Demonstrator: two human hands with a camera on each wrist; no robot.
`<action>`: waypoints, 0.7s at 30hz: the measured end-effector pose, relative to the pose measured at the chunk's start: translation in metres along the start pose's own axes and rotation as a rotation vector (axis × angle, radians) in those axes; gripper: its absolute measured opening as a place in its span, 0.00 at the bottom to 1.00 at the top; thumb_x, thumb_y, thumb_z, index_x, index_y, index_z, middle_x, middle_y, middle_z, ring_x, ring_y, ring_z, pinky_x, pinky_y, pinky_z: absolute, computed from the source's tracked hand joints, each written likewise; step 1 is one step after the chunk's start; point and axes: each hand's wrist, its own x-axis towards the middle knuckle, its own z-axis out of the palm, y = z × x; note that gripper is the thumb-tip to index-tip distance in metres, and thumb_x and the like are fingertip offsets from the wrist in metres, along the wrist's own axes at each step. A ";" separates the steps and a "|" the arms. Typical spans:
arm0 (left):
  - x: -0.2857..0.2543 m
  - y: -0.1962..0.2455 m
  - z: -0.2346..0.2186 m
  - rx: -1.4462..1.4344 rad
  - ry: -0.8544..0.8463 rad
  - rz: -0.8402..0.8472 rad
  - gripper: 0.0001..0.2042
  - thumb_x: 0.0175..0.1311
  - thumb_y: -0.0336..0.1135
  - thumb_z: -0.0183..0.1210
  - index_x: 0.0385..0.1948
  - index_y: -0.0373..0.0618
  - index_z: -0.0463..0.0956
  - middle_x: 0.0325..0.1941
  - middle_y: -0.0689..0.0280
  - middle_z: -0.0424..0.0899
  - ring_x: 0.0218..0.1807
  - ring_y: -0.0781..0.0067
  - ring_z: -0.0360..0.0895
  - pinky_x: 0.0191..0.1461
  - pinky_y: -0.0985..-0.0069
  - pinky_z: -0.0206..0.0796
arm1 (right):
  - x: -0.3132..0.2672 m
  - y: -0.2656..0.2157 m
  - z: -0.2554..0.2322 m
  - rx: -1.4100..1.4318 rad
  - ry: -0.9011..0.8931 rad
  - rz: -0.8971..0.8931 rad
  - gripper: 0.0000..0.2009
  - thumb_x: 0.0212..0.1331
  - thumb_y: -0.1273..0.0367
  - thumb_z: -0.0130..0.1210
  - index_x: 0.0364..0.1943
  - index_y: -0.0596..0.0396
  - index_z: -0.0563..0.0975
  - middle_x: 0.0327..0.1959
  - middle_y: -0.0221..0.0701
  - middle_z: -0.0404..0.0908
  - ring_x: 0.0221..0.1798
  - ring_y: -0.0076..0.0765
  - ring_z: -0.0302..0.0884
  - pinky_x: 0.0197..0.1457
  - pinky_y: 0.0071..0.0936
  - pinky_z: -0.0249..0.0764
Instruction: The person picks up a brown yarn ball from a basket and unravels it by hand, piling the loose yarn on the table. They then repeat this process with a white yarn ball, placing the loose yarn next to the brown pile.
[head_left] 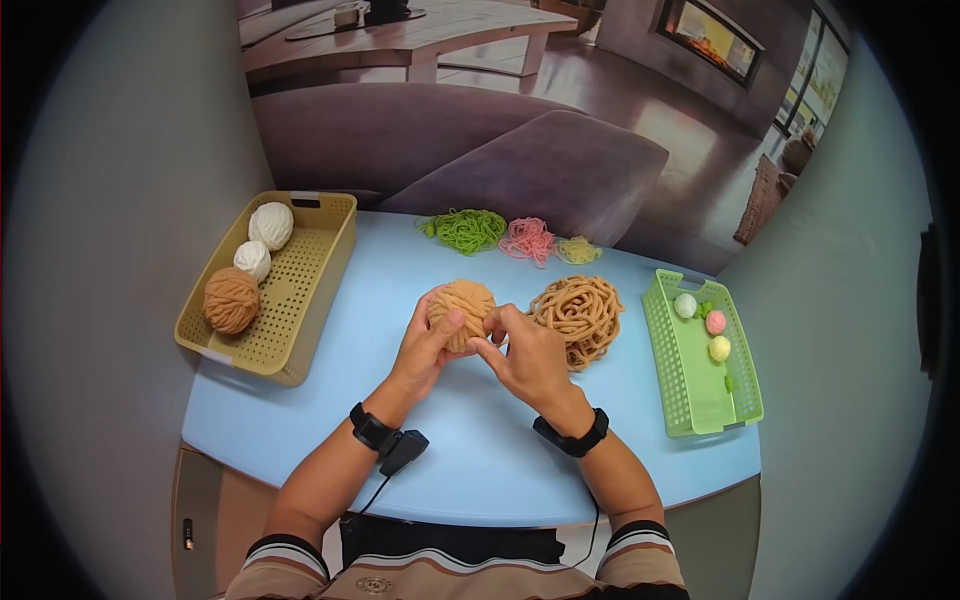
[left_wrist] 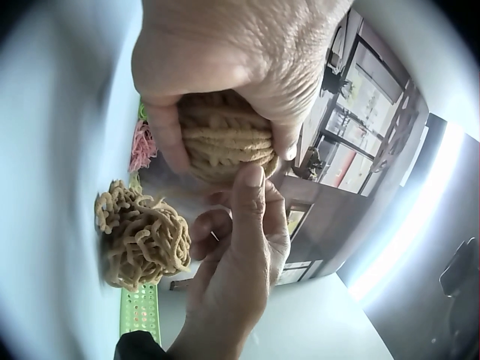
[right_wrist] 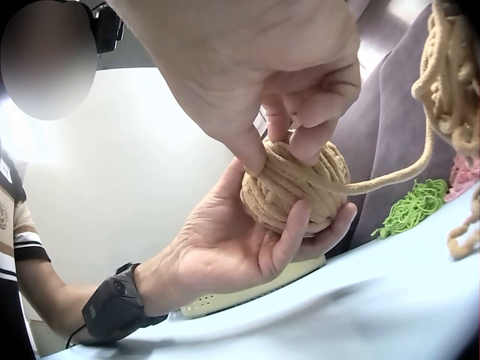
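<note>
A ball of thick tan yarn [head_left: 464, 300] is raised over the table, wound in overlapping layers. My left hand [head_left: 418, 352] grips it from below and the side, fingers curled round it. At the ball's surface, my right hand [head_left: 537, 362] pinches the yarn between thumb and fingertips. In the right wrist view a strand [right_wrist: 391, 178] runs from the ball to the loose tan heap of yarn [right_wrist: 450, 82]. That heap [head_left: 580, 315] lies on the table just right of my right hand.
A tan basket [head_left: 318, 285] at left holds white and brown yarn balls. The green basket [head_left: 690, 395] at right holds small white, pink and yellow balls and green pieces. Loose green [head_left: 468, 230], pink [head_left: 527, 240] and yellow yarn [head_left: 578, 250] lie along the table's back edge.
</note>
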 end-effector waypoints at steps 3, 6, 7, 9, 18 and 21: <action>0.000 -0.002 0.000 -0.008 -0.010 -0.017 0.35 0.69 0.50 0.62 0.71 0.47 0.54 0.66 0.59 0.71 0.64 0.66 0.75 0.62 0.62 0.78 | -0.001 -0.001 -0.002 -0.019 -0.029 -0.018 0.10 0.58 0.66 0.65 0.34 0.52 0.75 0.26 0.33 0.82 0.23 0.39 0.80 0.26 0.34 0.73; 0.002 -0.002 -0.001 -0.010 -0.036 -0.030 0.36 0.67 0.49 0.64 0.70 0.47 0.54 0.66 0.59 0.71 0.65 0.66 0.74 0.63 0.63 0.77 | -0.001 0.001 -0.005 0.110 -0.082 0.006 0.07 0.61 0.69 0.62 0.34 0.54 0.75 0.24 0.33 0.81 0.22 0.36 0.80 0.25 0.32 0.72; 0.002 -0.002 -0.001 -0.008 -0.046 -0.032 0.36 0.67 0.49 0.65 0.70 0.47 0.54 0.66 0.59 0.71 0.65 0.65 0.74 0.63 0.63 0.76 | 0.000 0.000 -0.009 0.227 -0.117 0.058 0.06 0.62 0.69 0.60 0.34 0.54 0.75 0.24 0.33 0.81 0.22 0.33 0.79 0.24 0.31 0.71; 0.001 -0.002 -0.001 0.018 -0.096 -0.057 0.36 0.66 0.47 0.66 0.70 0.47 0.56 0.66 0.60 0.71 0.65 0.66 0.74 0.63 0.63 0.75 | 0.004 -0.001 -0.020 0.491 -0.141 0.220 0.05 0.65 0.70 0.57 0.34 0.54 0.74 0.23 0.32 0.81 0.21 0.28 0.79 0.23 0.26 0.70; -0.009 0.001 0.011 0.121 -0.356 0.008 0.39 0.59 0.41 0.69 0.70 0.45 0.58 0.66 0.61 0.70 0.68 0.67 0.70 0.71 0.64 0.65 | 0.022 0.023 -0.057 1.240 0.292 0.491 0.06 0.72 0.65 0.45 0.37 0.50 0.69 0.32 0.40 0.84 0.26 0.27 0.83 0.21 0.17 0.71; -0.008 -0.002 0.005 -0.014 -0.371 -0.019 0.38 0.61 0.42 0.67 0.71 0.45 0.56 0.66 0.61 0.70 0.69 0.66 0.70 0.71 0.63 0.65 | 0.026 0.038 -0.062 1.248 0.448 0.482 0.07 0.72 0.63 0.44 0.38 0.49 0.69 0.38 0.44 0.85 0.31 0.31 0.85 0.22 0.18 0.71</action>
